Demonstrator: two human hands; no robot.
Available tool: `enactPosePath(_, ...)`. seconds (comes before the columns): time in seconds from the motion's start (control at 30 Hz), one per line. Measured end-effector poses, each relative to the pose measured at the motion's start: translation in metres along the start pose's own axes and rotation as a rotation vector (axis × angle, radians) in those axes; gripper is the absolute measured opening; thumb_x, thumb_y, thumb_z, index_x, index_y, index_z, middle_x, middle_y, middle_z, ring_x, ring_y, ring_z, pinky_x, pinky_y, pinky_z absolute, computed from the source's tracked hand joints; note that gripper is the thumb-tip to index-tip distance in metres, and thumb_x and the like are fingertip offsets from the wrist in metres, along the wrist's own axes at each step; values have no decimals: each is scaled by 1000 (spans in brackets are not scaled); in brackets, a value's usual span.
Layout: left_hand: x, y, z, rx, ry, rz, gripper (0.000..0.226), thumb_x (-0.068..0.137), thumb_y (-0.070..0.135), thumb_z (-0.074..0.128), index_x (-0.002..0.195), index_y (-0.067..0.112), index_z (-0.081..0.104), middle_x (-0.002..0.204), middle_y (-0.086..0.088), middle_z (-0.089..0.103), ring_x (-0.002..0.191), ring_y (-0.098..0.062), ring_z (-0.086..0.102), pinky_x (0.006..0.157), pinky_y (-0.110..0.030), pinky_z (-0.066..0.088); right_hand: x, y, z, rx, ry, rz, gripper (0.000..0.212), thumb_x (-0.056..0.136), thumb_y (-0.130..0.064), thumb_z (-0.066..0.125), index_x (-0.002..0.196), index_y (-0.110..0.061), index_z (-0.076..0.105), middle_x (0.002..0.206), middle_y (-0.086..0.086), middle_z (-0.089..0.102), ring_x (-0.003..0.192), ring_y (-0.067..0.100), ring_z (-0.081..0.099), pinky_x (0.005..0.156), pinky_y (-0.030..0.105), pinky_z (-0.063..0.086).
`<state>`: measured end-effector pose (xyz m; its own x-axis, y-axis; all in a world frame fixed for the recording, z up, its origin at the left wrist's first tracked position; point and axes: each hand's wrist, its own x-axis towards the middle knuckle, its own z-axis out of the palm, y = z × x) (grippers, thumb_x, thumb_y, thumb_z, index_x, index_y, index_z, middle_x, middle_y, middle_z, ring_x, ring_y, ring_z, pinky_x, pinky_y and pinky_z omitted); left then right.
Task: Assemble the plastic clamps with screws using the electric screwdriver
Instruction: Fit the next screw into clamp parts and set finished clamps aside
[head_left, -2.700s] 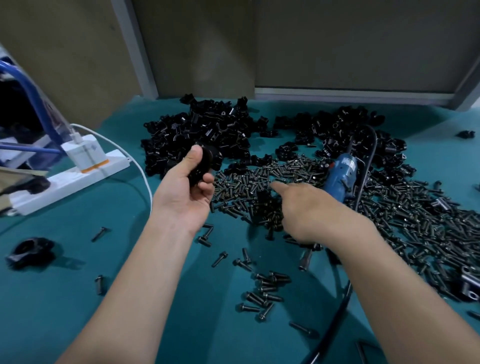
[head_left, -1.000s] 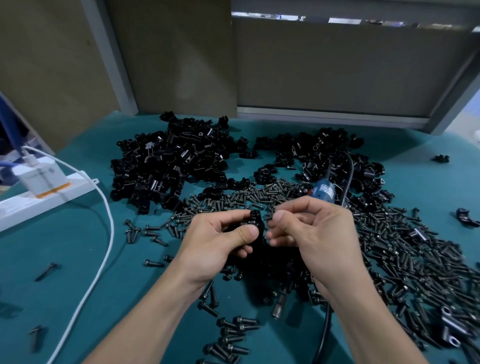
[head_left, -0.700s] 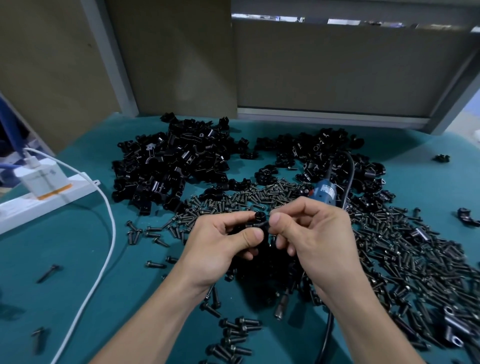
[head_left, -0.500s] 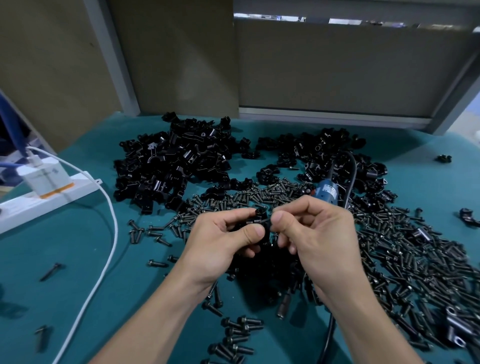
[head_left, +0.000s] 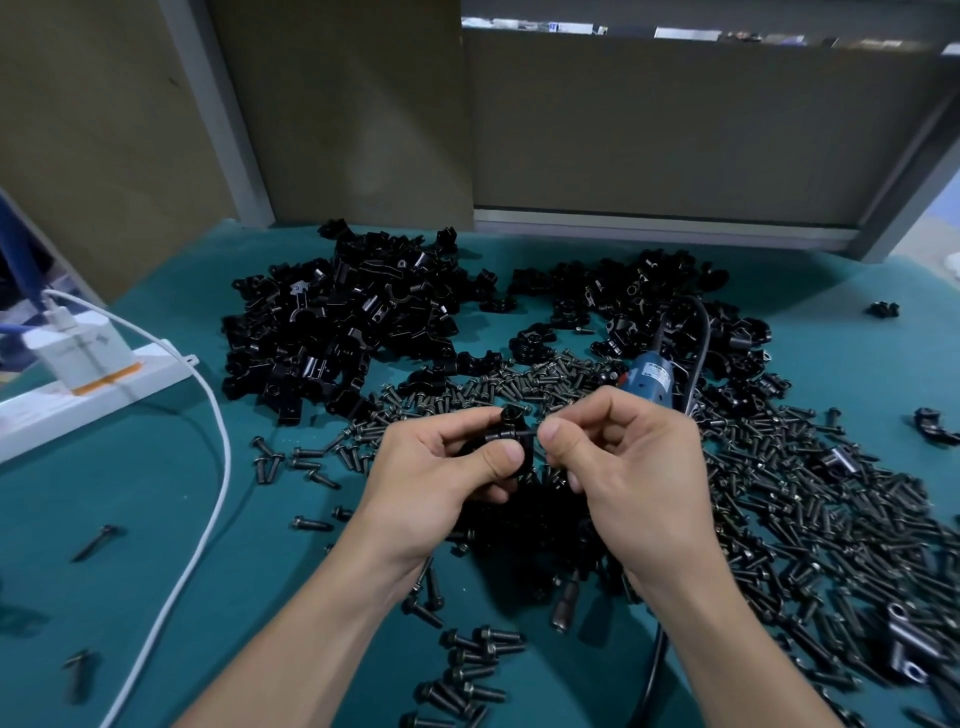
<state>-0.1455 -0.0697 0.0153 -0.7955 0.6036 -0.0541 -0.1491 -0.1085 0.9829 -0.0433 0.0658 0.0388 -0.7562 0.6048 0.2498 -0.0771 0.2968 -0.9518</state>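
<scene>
**tablesider:** Standing right by the bench. A couple of seconds back the right hand (head_left: 623, 467) was out poking through the loose screws (head_left: 805, 493) while the left hand (head_left: 441, 478) held a clamp (head_left: 511, 441) up off to one side. Now both hands have met over the middle of the teal mat (head_left: 130, 519).

**m4_mike:** So has he got a screw or not?

**tablesider:** Looks like it. Right thumb and forefinger are pinched tight on a thin dark screw (head_left: 531, 432), with its end touching the clamp's side. Left thumb and curled fingers are wrapped round the clamp body, holding it up above the mat. For the last second they've barely shifted, so I'd say he's lining it up with the hole. Can't tell whether it's gone in yet; the fingers cover that bit.

**m4_mike:** And the driver?

**tablesider:** The electric screwdriver (head_left: 649, 382) is lying on the screw heap just behind his right knuckles, nobody touching it. My guess is one hand has to let go before any driving happens. Big pile of clamps (head_left: 337, 332) at the back, so there's plenty left.
</scene>
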Motion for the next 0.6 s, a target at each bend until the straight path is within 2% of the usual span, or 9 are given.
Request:
enactPosePath(0.1, -1, 1, 1, 20, -2, 26, 42, 73, 14, 86, 114, 17, 77, 90, -9, 81, 68, -19, 72, 62, -22, 57, -1, 0, -2, -57, 7, 2, 13, 87, -21, 82, 79, -28, 74, 68, -1, 71, 55, 7, 58, 55, 26, 51)
enactPosePath(0.2, -3, 3, 3, 56, 20, 59, 44, 62, 25, 87, 105, 27, 79, 86, -7, 81, 67, -18, 73, 62, -24, 59, -2, 0, -1, -122, 24, -13, 13, 89, -25, 79, 78, -29, 72, 66, -2, 70, 53, 5, 58, 52, 25, 51)
enactPosePath(0.3, -2, 2, 1, 106, 32, 88, 46, 64, 27, 89, 109, 26, 81, 89, -5, 82, 70, -19, 74, 64, -27, 59, -2, 1, 2, -82, 49, 23, 15, 91, -27, 77, 78, -28, 70, 64, 1, 69, 49, 7, 55, 51, 26, 50)
enactPosePath(0.4, -2, 1, 0, 142, 52, 104, 41, 73, 17, 91, 111, 26, 81, 91, -3, 82, 72, -22, 75, 66, -31, 60, -3, 2, 4, -71, 69, 33, 14, 91, -29, 76, 79, -29, 70, 64, 0, 70, 48, 7, 55, 50, 23, 50)
enactPosePath(0.6, -3, 2, 1, 138, 62, 109, 37, 75, 15, 91, 106, 33, 82, 91, -2, 82, 72, -23, 75, 66, -32, 62, -4, 3, 5, -74, 79, 13, 14, 92, -28, 76, 79, -30, 70, 64, -1, 70, 48, 6, 56, 50, 21, 50)
